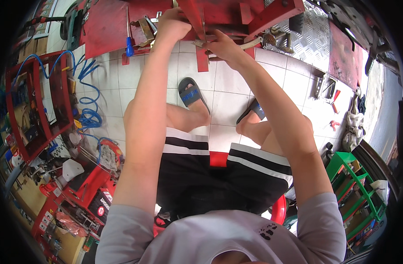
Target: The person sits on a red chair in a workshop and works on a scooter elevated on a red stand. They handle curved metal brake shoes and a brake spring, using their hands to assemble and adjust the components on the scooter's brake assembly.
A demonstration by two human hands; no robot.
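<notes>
My left hand is up at the red metal frame, its fingers bent and partly hidden behind the frame's slanted bar. What it grips, if anything, does not show. On the other side of that bar my right hand is closed round a pale curved bar, whose ends stick out on both sides of the hand. A flat red strip hangs down just below the fingers. Left of my left hand, a screwdriver with a blue handle lies on the red platform beside several small metal tools.
Blue coiled air hose lies on the tiled floor at left, next to a red rack. A red tool cart stands lower left. At right are a green rack, a red-handled tool and a diamond-plate ramp.
</notes>
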